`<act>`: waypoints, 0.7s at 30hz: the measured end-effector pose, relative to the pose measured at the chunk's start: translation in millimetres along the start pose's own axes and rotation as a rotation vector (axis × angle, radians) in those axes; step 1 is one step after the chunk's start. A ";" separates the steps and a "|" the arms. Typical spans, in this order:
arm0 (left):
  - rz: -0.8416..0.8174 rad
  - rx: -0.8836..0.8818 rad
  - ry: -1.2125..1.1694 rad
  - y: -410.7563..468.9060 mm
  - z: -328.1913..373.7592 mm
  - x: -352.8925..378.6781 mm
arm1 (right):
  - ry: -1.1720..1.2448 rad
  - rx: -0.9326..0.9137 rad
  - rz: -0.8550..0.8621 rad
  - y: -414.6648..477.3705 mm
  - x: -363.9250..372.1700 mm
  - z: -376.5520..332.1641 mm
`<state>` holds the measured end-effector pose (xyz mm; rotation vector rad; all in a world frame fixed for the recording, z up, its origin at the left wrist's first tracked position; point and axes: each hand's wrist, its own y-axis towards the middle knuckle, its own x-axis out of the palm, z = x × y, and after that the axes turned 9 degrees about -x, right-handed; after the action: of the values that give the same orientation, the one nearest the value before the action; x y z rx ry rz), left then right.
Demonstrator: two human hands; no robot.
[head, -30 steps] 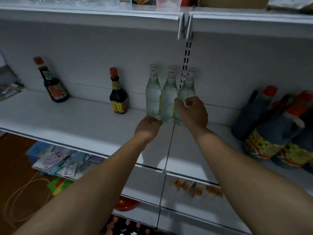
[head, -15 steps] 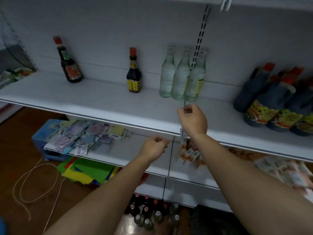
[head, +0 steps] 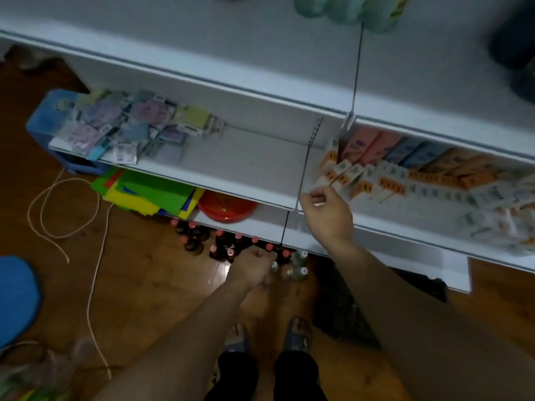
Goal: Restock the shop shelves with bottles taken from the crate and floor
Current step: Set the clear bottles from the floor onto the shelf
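Both hands lowered in front of white metal shop shelves (head: 260, 91), over bottles on the wooden floor (head: 150, 285).

The left hand (head: 252, 266) hangs loosely curled and empty just above the clear glass bottles with silver caps (head: 298, 264), beside a cluster of dark red-capped bottles (head: 223, 244) at the shelf foot. The right hand (head: 327, 215), its grip half closed on nothing, sits at the middle shelf's edge near orange-and-white boxes (head: 376, 180). Pale green bottles (head: 347, 7) stand on the top shelf.

Bottles (head: 231, 247) stand on the floor (head: 144, 279) before the bottom shelf (head: 252, 224) (3 shelves above); cord (head: 95, 256) lies left.
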<state>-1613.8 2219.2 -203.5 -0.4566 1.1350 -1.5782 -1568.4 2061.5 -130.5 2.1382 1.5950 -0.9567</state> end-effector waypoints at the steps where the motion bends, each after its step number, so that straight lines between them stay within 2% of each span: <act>1: -0.003 -0.027 0.021 16.7 -13.0 8.7 | -0.003 0.021 -0.023 0.6 11.0 18.7; 11: -0.041 -0.262 0.086 192.1 -128.8 108.0 | -0.139 0.286 -0.274 1.3 117.7 234.7; 15: -0.022 -0.210 0.203 246.2 -144.3 138.3 | -0.145 0.371 -0.320 1.0 166.0 313.7; 21: 0.117 -0.110 0.129 338.7 -174.4 177.7 | -0.126 0.449 -0.260 4.0 230.4 407.7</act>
<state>-1627.3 2147.7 -617.5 -0.3579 1.3281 -1.4651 -1661.4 1983.3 -582.7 2.1116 1.7522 -1.6336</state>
